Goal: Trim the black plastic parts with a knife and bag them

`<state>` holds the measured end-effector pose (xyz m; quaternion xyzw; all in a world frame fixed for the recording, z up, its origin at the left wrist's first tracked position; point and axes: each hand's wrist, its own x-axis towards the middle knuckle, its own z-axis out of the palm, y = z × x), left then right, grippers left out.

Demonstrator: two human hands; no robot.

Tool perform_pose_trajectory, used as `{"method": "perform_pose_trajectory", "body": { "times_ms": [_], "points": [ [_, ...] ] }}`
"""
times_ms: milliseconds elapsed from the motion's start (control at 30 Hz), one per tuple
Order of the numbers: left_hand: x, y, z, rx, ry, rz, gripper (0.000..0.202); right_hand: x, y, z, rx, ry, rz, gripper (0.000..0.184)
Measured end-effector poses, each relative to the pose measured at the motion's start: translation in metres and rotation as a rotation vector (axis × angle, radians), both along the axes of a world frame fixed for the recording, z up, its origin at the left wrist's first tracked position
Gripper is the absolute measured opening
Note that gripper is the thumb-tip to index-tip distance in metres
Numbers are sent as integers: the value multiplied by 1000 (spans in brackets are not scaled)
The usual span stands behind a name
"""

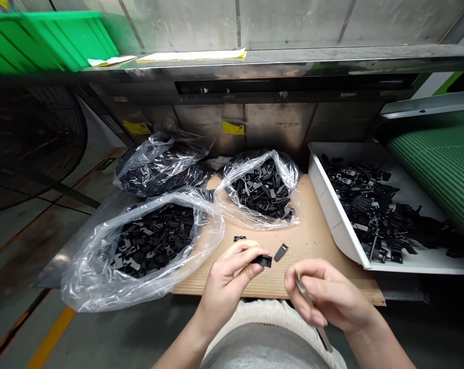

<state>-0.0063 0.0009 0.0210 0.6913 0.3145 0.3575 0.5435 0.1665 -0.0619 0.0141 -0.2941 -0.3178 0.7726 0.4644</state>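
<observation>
My left hand [232,269] pinches a small black plastic part [263,261] between thumb and fingertips, its hollow end facing right. In my right hand [328,292], the fingers are closed round a thin metal tool [324,339], perhaps a knife; its tip is hard to make out. The two hands are apart above the board's front edge. A flat black clip-like piece [281,252] with a square opening lies on the brown board [304,230] just beyond them. Another small black piece [239,238] rests behind my left hand.
Clear plastic bags of black parts stand at left [212,215], centre [222,192] and back left [163,164]. A white tray [332,220] heaped with black parts is at right, beside a green conveyor belt [439,148]. A steel ledge [278,56] crosses behind, with a green crate [70,41].
</observation>
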Motion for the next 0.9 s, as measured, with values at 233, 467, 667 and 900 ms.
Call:
{"method": "perform_pose_trajectory", "body": {
  "times_ms": [233, 467, 667, 900],
  "points": [
    [-3, -5, 2, 0, -13, -19, 25, -6, -14, -7, 236, -812, -460, 29],
    [-2, -7, 5, -42, 29, 8, 24, -22, -20, -4, 551, -1158, -497, 25],
    [-2, -9, 4, -67, 17, 23, 24, -25, -18, -3, 533, -1244, -507, 21],
    [-1, -10, 9, -169, 1, 19, 19, -29, -18, -5, 644, -1374, -665, 14]
  ]
}}
